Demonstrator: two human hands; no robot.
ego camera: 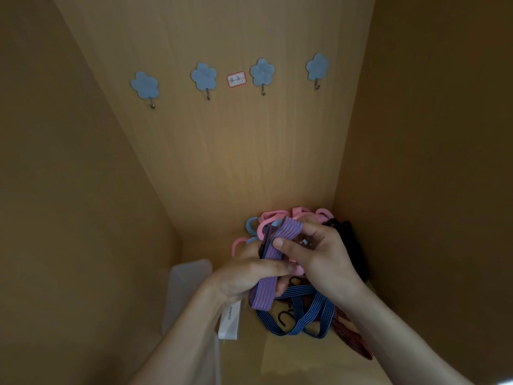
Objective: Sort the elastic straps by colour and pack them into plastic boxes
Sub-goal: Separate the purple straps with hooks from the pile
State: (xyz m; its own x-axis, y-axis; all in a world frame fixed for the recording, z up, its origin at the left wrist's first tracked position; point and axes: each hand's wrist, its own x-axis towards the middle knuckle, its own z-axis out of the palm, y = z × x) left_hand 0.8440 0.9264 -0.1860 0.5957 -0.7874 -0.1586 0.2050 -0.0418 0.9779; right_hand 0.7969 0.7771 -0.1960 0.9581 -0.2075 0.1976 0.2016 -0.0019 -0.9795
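Both hands hold a folded red-and-blue striped elastic strap [286, 233] above a pile in the back right corner of a wooden cabinet. My left hand [247, 276] grips its lower folds, whose ends hang down below the palm. My right hand [319, 254] pinches the upper loop between thumb and fingers. Under the hands lie a blue striped strap [308, 315] with black hooks and a dark red striped strap [351, 337]. Pink hooks [270, 218] and light blue hooks [251, 225] stick out behind. A translucent plastic box [188, 287] stands to the left.
A black item [355, 245] lies against the right wall. A white MINISO-labelled package [230, 323] sits beside the plastic box. Several blue flower-shaped wall hooks [204, 76] and a small red-bordered label [236, 79] are on the back panel. Cabinet walls close in left and right.
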